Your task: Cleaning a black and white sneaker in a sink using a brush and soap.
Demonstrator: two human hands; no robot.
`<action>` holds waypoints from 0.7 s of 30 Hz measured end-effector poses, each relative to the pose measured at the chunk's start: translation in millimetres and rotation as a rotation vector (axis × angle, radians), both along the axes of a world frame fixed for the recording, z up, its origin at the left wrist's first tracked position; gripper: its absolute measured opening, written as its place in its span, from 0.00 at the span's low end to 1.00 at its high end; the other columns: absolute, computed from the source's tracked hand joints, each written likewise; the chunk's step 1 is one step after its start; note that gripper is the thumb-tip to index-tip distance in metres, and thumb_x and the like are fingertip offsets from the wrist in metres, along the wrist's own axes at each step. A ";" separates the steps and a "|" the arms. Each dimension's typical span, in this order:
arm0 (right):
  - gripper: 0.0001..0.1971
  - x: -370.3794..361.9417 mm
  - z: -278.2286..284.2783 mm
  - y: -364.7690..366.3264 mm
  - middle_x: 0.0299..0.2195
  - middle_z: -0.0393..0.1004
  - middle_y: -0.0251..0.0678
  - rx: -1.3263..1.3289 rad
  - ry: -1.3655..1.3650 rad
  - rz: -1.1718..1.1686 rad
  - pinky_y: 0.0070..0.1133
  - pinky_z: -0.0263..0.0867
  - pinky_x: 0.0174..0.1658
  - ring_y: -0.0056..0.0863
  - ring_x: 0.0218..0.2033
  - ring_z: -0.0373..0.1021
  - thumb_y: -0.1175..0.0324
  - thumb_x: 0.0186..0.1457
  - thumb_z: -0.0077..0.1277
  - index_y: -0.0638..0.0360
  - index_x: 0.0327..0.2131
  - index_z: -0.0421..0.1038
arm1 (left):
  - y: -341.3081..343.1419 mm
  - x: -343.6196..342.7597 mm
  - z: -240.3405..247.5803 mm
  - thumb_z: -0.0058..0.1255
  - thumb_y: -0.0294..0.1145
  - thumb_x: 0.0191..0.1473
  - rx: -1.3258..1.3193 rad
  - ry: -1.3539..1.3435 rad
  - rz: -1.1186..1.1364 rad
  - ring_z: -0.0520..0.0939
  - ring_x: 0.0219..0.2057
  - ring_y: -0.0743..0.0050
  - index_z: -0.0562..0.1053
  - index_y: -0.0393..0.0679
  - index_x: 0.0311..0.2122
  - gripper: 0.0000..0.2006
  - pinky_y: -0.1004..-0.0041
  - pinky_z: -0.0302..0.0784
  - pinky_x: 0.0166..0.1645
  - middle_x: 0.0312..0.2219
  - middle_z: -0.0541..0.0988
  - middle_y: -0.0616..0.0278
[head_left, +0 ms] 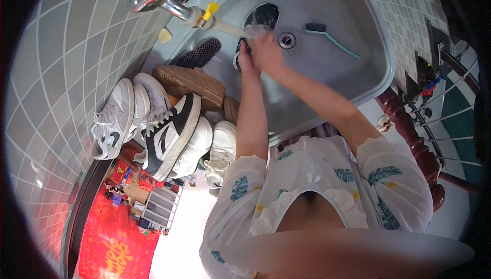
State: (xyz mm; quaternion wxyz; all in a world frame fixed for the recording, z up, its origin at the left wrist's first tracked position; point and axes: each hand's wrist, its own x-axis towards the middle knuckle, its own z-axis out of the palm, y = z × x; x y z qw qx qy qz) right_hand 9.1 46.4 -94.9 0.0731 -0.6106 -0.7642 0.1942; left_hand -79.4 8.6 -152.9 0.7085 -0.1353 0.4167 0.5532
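Over the grey sink basin (pixel 327 79), my left hand (pixel 247 60) is closed round a long black insole (pixel 265 14) with a pale edge. Across the insole's middle lies my right hand (pixel 267 52), its fingers blurred by splashing water. The water comes from a pale hose (pixel 227 27) on the faucet (pixel 161 1), which has a yellow lever (pixel 210 10). To the right of the drain (pixel 287 40), a brush (pixel 327 34) with dark bristles and a light blue handle lies in the basin. Another dark, speckled insole (pixel 200 54) rests on the left side of the sink.
Left of my left forearm, several shoes are heaped: a brown shoe (pixel 193 85), a black-and-white sneaker (pixel 171 135), a white sneaker (pixel 113 120) and others. A tiled wall (pixel 56 74) bounds the left. At the right stands a dark red wooden post (pixel 409 130).
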 end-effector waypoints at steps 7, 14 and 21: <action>0.26 69.4 -19.0 80.1 0.41 0.62 0.52 0.027 0.060 -0.011 0.33 0.71 0.30 0.47 0.37 0.67 0.68 0.47 0.46 0.44 0.54 0.59 | 22.9 47.5 9.8 0.35 0.49 0.60 0.042 -0.049 0.066 0.66 0.54 0.55 0.62 0.41 0.54 0.25 0.57 0.57 0.59 0.52 0.67 0.54; 0.27 58.6 -7.7 37.4 0.38 0.61 0.55 -0.035 0.082 0.091 0.34 0.71 0.24 0.48 0.32 0.69 0.70 0.50 0.42 0.41 0.56 0.55 | 12.6 38.2 -7.1 0.32 0.49 0.60 -0.068 -0.061 0.063 0.69 0.51 0.55 0.63 0.41 0.53 0.24 0.59 0.58 0.59 0.50 0.69 0.53; 0.26 14.7 51.4 -14.2 0.40 0.63 0.52 -0.446 0.074 -0.038 0.35 0.70 0.29 0.47 0.38 0.67 0.70 0.51 0.41 0.43 0.56 0.56 | -6.6 6.6 -3.9 0.34 0.48 0.60 0.023 -0.122 -0.007 0.68 0.53 0.59 0.63 0.43 0.55 0.24 0.62 0.58 0.59 0.51 0.69 0.56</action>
